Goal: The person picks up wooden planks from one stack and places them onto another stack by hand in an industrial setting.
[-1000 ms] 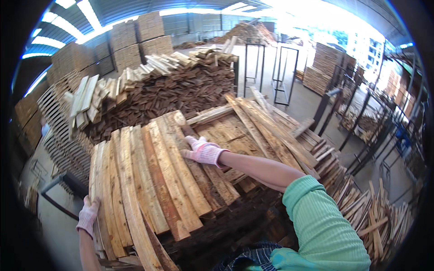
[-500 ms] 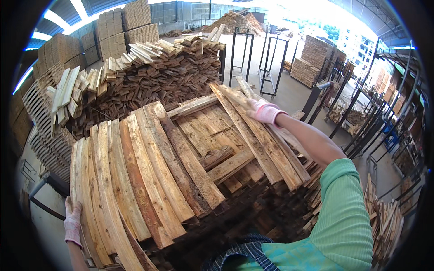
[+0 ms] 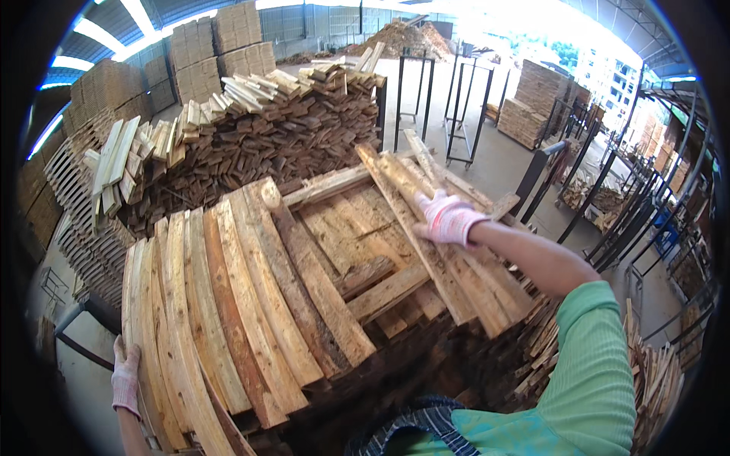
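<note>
Handling long, tan wooden boards (image 3: 471, 285), right side of the lumber stack (image 3: 228, 304), seemed underway; pink-and-white-gloved right hand (image 3: 447, 219) spread its fingers over them. Left hand (image 3: 127, 372): grip couldn't be told. Next move likely needed edge grip.

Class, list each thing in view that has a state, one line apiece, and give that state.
Row of long light-brown wooden planks: flat, side by side
Slanted brown wooden boards: overlapping, near ends blurred
Right hand in pink-and-white knit glove: on the slanted boards
Left hand in pale knit glove: at the row's left edge, grip unclear
Green ribbed sleeve: cuff turned up
Black metal frames: standing upright
</note>
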Demonstrator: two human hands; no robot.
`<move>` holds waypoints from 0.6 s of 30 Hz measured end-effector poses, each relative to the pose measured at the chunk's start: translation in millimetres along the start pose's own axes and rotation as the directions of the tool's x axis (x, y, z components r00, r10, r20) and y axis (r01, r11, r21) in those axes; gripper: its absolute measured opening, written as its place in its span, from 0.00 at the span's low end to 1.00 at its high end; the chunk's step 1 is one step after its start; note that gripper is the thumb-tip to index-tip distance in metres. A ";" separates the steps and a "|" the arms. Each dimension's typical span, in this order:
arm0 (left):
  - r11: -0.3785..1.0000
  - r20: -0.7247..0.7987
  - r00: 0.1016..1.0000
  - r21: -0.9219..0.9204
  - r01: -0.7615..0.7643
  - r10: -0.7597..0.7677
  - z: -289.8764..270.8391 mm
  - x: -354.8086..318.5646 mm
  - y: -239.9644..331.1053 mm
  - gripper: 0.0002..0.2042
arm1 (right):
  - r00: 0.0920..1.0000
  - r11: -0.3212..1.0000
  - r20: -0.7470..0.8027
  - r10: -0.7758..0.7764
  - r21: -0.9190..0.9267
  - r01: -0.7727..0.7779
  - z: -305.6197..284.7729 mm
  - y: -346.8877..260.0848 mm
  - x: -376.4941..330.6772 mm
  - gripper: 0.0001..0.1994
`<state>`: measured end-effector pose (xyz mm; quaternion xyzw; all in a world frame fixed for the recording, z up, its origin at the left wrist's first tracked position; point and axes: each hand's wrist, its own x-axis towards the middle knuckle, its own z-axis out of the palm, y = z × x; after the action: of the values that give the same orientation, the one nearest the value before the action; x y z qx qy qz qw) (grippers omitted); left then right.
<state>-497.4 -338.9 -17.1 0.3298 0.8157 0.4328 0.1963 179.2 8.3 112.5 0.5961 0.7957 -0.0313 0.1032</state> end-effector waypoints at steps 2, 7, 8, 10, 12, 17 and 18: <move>0.997 -0.020 0.999 0.072 -0.024 0.025 1.4 -2.6 7.4 0.37 | 1.000 0.999 -0.005 -0.013 0.042 0.014 4.8 10.7 15.9 0.40; 0.999 -0.006 1.000 0.052 -0.010 0.011 8.4 -30.3 36.4 0.38 | 1.000 0.996 -0.018 -0.012 -0.094 0.010 -0.8 13.5 32.7 0.40; 0.999 0.009 1.000 -0.039 -0.025 0.026 5.3 -26.5 27.6 0.38 | 0.997 0.996 -0.041 -0.067 -0.057 0.064 -4.8 26.6 36.9 0.41; 0.993 -0.050 0.998 0.119 -0.025 0.031 6.4 -30.3 30.7 0.38 | 0.999 0.996 0.044 0.009 0.086 -0.012 -41.7 19.3 15.9 0.46; 0.994 -0.037 0.999 0.106 -0.009 0.013 11.4 -33.9 37.8 0.38 | 0.996 0.976 0.066 -0.053 0.216 0.038 -49.7 32.9 16.8 0.48; 0.992 -0.037 0.998 0.121 0.046 -0.041 6.2 -37.7 37.2 0.39 | 0.991 0.909 0.073 -0.110 0.412 0.070 -68.4 -35.1 27.1 0.42; 0.991 -0.038 0.998 0.120 0.053 -0.048 5.0 -38.9 38.0 0.39 | 0.973 0.793 0.112 -0.203 0.601 0.097 -67.4 -47.0 31.5 0.32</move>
<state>-452.9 -348.0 13.3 0.3127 0.8518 0.3832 0.1724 117.3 36.1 168.5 0.5284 0.7791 -0.3364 -0.0230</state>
